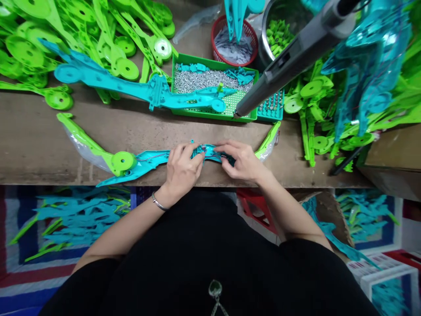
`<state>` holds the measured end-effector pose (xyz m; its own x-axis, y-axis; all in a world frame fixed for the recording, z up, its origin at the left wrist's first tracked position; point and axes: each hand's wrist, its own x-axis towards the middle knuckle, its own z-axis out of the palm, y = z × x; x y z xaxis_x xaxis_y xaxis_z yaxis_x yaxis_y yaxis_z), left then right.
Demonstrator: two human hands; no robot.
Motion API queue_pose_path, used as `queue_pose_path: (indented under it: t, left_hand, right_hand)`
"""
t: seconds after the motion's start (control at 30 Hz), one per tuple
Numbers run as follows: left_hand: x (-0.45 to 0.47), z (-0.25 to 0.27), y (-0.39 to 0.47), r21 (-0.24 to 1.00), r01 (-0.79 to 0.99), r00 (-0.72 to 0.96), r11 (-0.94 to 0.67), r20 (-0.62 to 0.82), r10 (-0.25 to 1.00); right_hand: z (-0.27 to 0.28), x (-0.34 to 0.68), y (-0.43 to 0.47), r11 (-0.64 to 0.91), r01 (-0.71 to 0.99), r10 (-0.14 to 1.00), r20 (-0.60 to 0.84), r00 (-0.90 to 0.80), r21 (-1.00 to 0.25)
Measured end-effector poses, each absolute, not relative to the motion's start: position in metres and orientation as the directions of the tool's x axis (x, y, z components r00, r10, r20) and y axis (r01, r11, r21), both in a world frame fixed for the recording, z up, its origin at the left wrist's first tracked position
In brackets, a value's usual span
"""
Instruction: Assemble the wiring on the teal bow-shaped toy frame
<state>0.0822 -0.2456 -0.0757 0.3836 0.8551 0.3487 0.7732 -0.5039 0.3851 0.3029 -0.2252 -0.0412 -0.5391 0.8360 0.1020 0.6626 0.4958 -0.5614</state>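
Note:
A blue plastic toy-bow half lies along the front of the bench, its hollow side up, with a thin wire running inside. Green limb pieces with a wheel and clear parts are attached at its left end; another green limb sticks out at the right. My left hand is closed at the middle of the bow, fingertips pinching near a small reddish wire. Just right of it, my right hand curls over the bow with thumb and fingers at its inner edge. What lies under its fingertips is hidden.
Behind the bow, a green basket holds screws and small blue parts, with another blue bow half resting across it. A grey power screwdriver hangs at the right. Green limbs pile up left; a red basket stands behind.

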Motion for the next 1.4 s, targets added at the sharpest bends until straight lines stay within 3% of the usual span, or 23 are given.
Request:
queue_pose_path:
  t: [0.33, 0.6, 0.8, 1.03, 1.4]
  left_hand:
    - [0.087, -0.077, -0.243, 0.352, 0.768, 0.384, -0.535, 0.416, 0.824]
    - [0.089, -0.078, -0.243, 0.337, 0.774, 0.386, -0.535, 0.418, 0.822]
    - [0.088, -0.079, -0.244, 0.361, 0.773, 0.385, -0.522, 0.387, 0.838]
    - [0.089, -0.080, -0.244, 0.370, 0.773, 0.375, -0.515, 0.389, 0.841]
    - [0.089, -0.077, -0.245, 0.428, 0.762, 0.363, -0.486, 0.340, 0.868]
  right_hand:
    - [-0.044, 0.318, -0.241, 0.417, 0.737, 0.908, 0.274, -0.317, -0.532]
    - [-0.059, 0.316, -0.244, 0.510, 0.768, 0.854, 0.334, -0.398, -0.387]
    - [-0.058, 0.315, -0.243, 0.473, 0.763, 0.876, 0.325, -0.356, -0.440]
    - [-0.054, 0.316, -0.231, 0.581, 0.765, 0.811, 0.272, -0.518, -0.279]
    - [-0.049, 0.317, -0.221, 0.533, 0.760, 0.838, 0.105, -0.536, -0.373]
